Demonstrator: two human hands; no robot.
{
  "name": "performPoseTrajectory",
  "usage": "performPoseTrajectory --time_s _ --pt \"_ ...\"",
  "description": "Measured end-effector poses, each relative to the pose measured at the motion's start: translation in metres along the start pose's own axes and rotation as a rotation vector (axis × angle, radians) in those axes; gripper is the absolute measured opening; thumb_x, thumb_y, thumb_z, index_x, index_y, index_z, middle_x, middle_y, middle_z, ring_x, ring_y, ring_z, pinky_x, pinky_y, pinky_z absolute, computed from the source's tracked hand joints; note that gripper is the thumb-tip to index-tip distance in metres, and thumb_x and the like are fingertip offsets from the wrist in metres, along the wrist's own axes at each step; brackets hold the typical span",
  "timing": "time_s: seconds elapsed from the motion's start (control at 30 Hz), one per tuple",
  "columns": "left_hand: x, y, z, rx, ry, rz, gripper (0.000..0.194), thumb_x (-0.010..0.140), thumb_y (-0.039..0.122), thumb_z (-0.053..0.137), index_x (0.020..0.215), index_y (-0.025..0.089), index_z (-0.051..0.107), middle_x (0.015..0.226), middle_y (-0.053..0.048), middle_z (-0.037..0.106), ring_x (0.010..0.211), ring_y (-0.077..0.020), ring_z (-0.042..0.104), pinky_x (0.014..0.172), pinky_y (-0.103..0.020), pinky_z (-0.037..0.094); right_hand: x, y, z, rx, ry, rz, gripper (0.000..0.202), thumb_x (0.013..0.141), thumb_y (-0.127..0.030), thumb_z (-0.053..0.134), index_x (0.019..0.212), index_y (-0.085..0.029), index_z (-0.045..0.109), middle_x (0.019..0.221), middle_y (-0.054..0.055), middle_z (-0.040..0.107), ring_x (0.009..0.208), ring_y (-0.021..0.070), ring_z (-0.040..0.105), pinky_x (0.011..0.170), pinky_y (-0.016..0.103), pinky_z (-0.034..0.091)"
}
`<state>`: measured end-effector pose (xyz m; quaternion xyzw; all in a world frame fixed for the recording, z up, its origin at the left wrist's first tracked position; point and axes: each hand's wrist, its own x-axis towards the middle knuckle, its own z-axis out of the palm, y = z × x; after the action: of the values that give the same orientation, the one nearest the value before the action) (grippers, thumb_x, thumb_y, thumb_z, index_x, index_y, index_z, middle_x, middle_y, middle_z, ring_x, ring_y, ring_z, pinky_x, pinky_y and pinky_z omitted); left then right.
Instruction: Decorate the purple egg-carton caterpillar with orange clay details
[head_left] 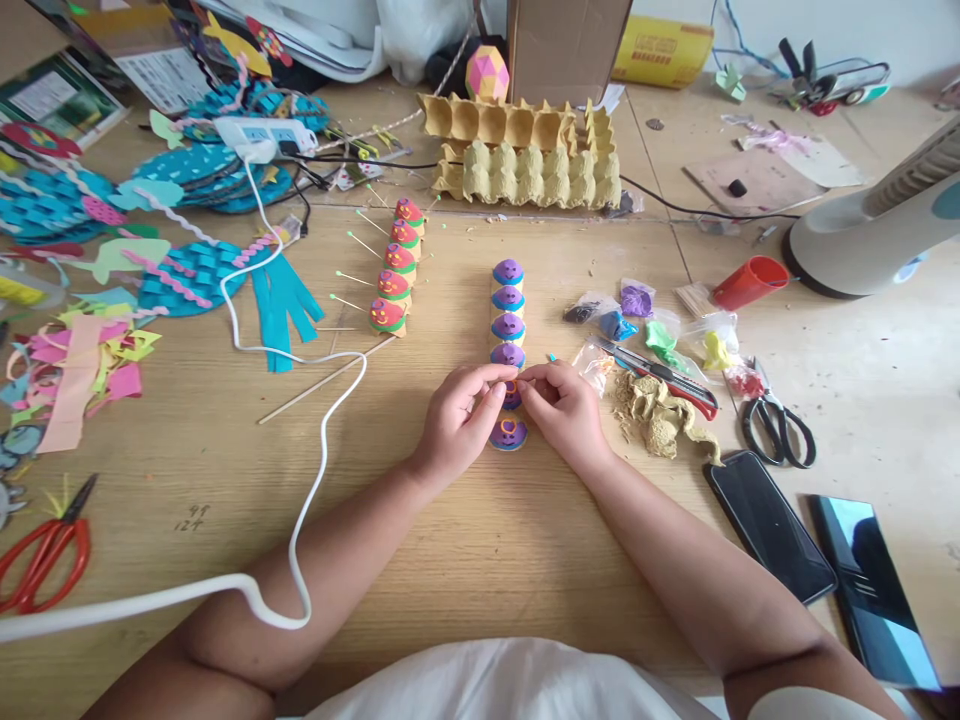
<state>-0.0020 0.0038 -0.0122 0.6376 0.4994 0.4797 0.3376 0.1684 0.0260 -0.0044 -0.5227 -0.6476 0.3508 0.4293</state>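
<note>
A row of egg-carton bumps with purple and blue clay faces [508, 327] runs away from me down the middle of the table. The nearest bump [509, 434] carries an orange ring on top. Over the second-nearest bump, which also shows an orange ring, my left hand [463, 412] and my right hand [564, 408] meet with fingertips pinched. What lies between the fingertips is too small to tell. Further left stands a finished-looking row of red and green clay faces [393, 285] with pins stuck out to the side.
Right of my hands lie clay bags [660, 340], a red cutter [664, 375], torn carton pieces [660, 425], black scissors [778, 428] and a phone [771, 525]. A white cable [324, 440] crosses the left side. Egg cartons [540, 175] sit behind; red-handled scissors [51, 552] lie left.
</note>
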Motion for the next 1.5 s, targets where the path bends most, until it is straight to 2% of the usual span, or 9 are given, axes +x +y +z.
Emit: performPoseTrajectory --time_s 0.3,0.53,0.77,0.93,1.17,1.5 --pt "-0.001 0.002 -0.002 0.032 -0.028 0.051 0.027 0.105 0.034 0.055 0.122 0.023 0.072 0.117 -0.009 0.076 0.103 -0.0203 0.070 0.092 -0.034 0.056 0.000 0.003 0.000 0.018 -0.002 0.015 0.011 0.088 -0.026 0.067 0.088 -0.020 0.076 0.071 0.000 0.060 0.062 0.0142 0.049 0.062 0.030 0.043" --pt "0.003 0.002 -0.001 0.126 0.064 0.084 0.023 0.103 0.032 0.056 0.114 0.021 0.073 0.115 -0.009 0.074 0.104 -0.0203 0.068 0.089 -0.033 0.055 0.001 0.003 0.000 0.048 -0.007 0.054 0.013 0.088 -0.029 0.070 0.090 -0.019 0.077 0.070 0.000 0.060 0.059 0.0127 0.047 0.058 0.029 0.042" --pt "0.004 0.001 -0.001 0.256 0.061 0.110 0.018 0.096 0.027 0.066 0.112 0.022 0.070 0.107 -0.008 0.074 0.101 -0.0217 0.066 0.089 -0.036 0.052 0.003 0.001 -0.004 0.009 -0.064 0.018 0.016 0.090 -0.026 0.066 0.095 -0.019 0.080 0.078 0.004 0.067 0.068 0.0156 0.056 0.064 0.030 0.046" --pt "0.002 -0.005 0.000 0.172 0.049 0.020 0.021 0.099 0.029 0.061 0.117 0.021 0.069 0.109 -0.007 0.073 0.093 -0.0187 0.065 0.083 -0.032 0.052 0.004 0.001 -0.004 -0.009 -0.079 -0.004 0.017 0.090 -0.025 0.066 0.095 -0.018 0.080 0.076 0.003 0.067 0.069 0.0163 0.057 0.067 0.032 0.048" --pt "0.002 -0.004 0.000 0.085 0.053 -0.070 0.021 0.101 0.033 0.059 0.111 0.021 0.072 0.102 -0.006 0.076 0.082 -0.0154 0.064 0.077 -0.028 0.053 0.005 0.000 -0.007 0.005 -0.122 0.018 0.014 0.089 -0.027 0.068 0.089 -0.020 0.080 0.071 0.002 0.069 0.066 0.0163 0.057 0.065 0.032 0.047" --pt "0.003 -0.002 0.000 0.052 0.055 -0.106 0.023 0.101 0.036 0.058 0.110 0.021 0.073 0.102 -0.006 0.076 0.087 -0.0164 0.068 0.078 -0.027 0.054 0.009 0.000 -0.010 0.032 -0.169 0.030 0.014 0.088 -0.024 0.067 0.091 -0.018 0.080 0.077 0.004 0.073 0.064 0.0140 0.056 0.060 0.028 0.044"
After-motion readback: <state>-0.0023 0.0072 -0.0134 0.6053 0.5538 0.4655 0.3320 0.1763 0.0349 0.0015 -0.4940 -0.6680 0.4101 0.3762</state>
